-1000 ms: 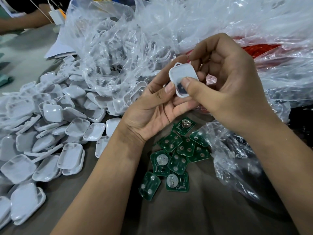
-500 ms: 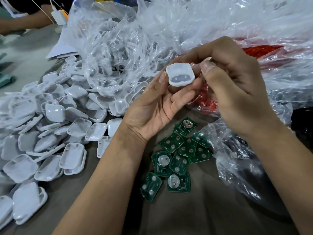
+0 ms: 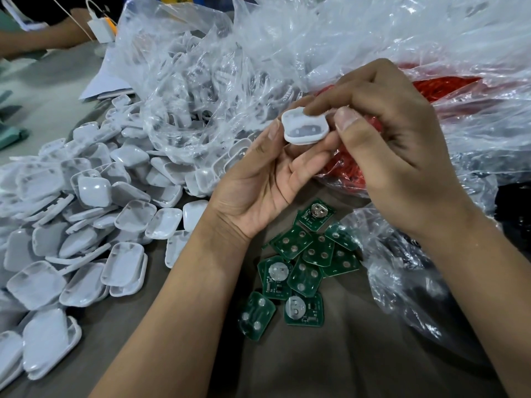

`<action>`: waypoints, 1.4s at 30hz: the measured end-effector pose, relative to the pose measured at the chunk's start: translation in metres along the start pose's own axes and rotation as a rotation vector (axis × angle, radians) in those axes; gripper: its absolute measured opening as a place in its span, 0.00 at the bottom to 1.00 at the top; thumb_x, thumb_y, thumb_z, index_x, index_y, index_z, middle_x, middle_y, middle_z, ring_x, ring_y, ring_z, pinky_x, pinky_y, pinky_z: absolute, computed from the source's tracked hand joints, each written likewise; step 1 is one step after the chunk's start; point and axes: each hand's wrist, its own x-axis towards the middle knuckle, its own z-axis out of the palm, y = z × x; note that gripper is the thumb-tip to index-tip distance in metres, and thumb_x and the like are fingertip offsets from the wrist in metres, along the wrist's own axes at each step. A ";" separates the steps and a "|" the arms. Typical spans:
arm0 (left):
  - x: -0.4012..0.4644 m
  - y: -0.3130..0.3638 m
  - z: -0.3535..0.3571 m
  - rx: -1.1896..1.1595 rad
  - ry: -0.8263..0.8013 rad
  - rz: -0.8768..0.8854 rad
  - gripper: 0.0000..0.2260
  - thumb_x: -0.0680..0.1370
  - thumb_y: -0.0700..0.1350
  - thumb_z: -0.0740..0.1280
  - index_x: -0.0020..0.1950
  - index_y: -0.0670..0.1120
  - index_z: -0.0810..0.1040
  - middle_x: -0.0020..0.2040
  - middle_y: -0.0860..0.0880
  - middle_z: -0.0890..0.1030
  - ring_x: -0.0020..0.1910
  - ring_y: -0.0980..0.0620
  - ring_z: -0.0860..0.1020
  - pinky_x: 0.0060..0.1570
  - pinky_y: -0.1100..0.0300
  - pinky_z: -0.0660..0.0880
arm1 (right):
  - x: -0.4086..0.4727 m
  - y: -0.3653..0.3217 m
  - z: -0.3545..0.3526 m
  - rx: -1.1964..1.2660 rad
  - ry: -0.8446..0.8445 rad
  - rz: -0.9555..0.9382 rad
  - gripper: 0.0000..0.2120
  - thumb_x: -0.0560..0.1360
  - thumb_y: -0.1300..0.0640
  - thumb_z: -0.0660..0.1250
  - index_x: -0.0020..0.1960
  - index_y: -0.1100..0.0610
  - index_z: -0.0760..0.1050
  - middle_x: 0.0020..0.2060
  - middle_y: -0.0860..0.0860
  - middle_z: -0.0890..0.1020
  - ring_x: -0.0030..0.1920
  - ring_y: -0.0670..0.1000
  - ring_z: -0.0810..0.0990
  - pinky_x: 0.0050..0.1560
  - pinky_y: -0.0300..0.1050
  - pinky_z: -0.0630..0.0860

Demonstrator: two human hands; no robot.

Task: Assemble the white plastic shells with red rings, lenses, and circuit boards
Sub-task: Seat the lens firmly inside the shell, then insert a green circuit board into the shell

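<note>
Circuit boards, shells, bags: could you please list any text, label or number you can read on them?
No text can be read.
Circuit boards: pale marks beside the chips, too small and blurred to read.
Shell in the left hand and right hand: no print shows.
Shell pile and clear bags: no print shows.

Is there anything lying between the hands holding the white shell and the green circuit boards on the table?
Nothing visible. The circuit boards lie uncovered on the table just below the left hand and right hand, which hold the shell.
</note>
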 end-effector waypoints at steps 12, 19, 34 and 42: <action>0.002 0.007 0.003 0.068 0.136 0.262 0.17 0.75 0.34 0.68 0.64 0.40 0.77 0.61 0.32 0.80 0.54 0.32 0.84 0.57 0.46 0.82 | -0.002 0.007 -0.001 -0.204 -0.453 0.150 0.05 0.80 0.58 0.70 0.49 0.50 0.84 0.40 0.41 0.83 0.33 0.39 0.79 0.32 0.31 0.73; 0.002 0.008 -0.002 0.183 0.119 0.227 0.28 0.73 0.36 0.71 0.72 0.43 0.71 0.63 0.40 0.81 0.58 0.39 0.83 0.54 0.49 0.84 | -0.004 0.008 -0.006 -0.477 -0.818 0.196 0.15 0.73 0.42 0.77 0.57 0.38 0.78 0.52 0.37 0.73 0.48 0.35 0.73 0.46 0.30 0.67; 0.001 0.008 -0.008 0.314 0.097 0.218 0.25 0.65 0.30 0.79 0.61 0.40 0.80 0.60 0.39 0.83 0.59 0.39 0.83 0.59 0.48 0.81 | -0.003 0.022 -0.008 0.079 -0.236 0.422 0.11 0.83 0.63 0.67 0.56 0.47 0.80 0.35 0.50 0.84 0.27 0.45 0.81 0.25 0.35 0.73; -0.021 0.000 -0.006 0.822 0.232 0.209 0.18 0.69 0.28 0.73 0.56 0.42 0.79 0.57 0.41 0.85 0.57 0.46 0.83 0.56 0.55 0.80 | 0.001 0.028 -0.005 0.323 0.004 0.586 0.15 0.83 0.66 0.61 0.53 0.52 0.83 0.36 0.56 0.80 0.35 0.54 0.76 0.24 0.39 0.67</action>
